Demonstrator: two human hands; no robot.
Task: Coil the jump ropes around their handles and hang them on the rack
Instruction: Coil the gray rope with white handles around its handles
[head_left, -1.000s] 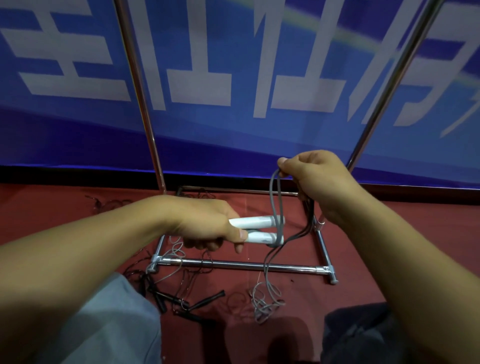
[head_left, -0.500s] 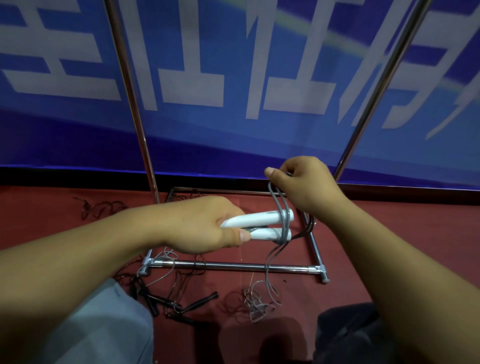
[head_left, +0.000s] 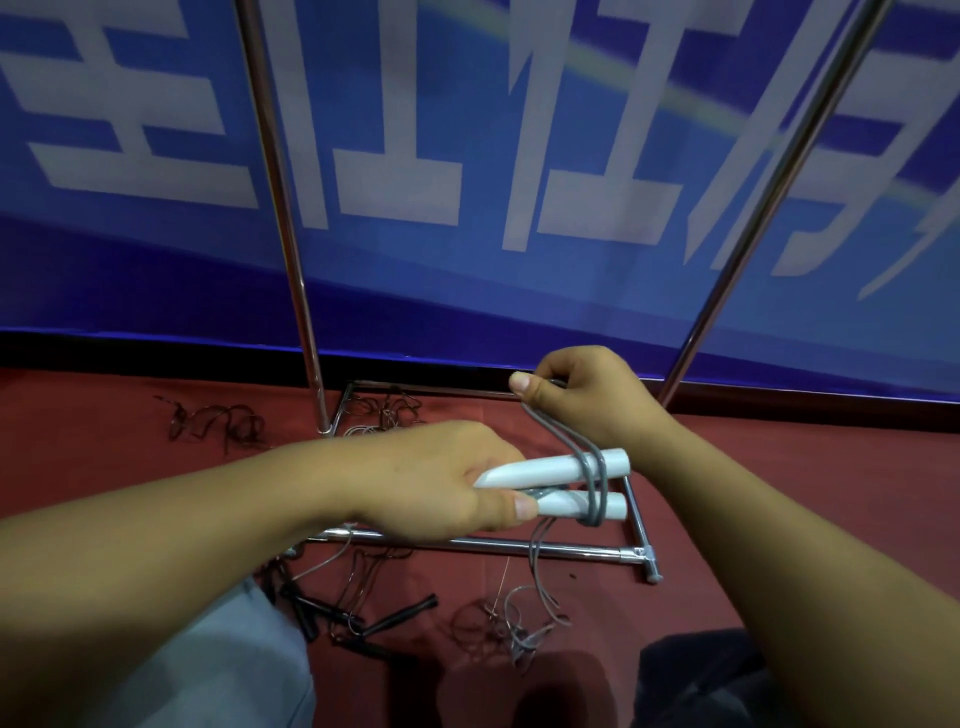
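Winding stage of the coiling task. The left hand (head_left: 441, 480) clamps two white handles (head_left: 561, 486) side by side, fingers curled under them and thumb pressed on the lower one; the handles point toward 3 o'clock. The right hand (head_left: 582, 395), at 1 o'clock from the handles, pinches a grey rope (head_left: 550, 431) between thumb and curled fingers and draws it taut. A few turns already circle both handles near their free ends (the exact count cannot be told). The slack tail hangs toward 6 o'clock and ends in a loose heap on the red floor (head_left: 779, 493). Behind stands the metal rack (head_left: 467, 544), its two uprights rising toward 11 and 1 o'clock; nothing hangs on the visible part. Other ropes with black handles (head_left: 395, 616) lie tangled at 7 o'clock. Judged next move: carry the rope over and under the handles again, keeping tension so that turns lie close, until the tail is used up.
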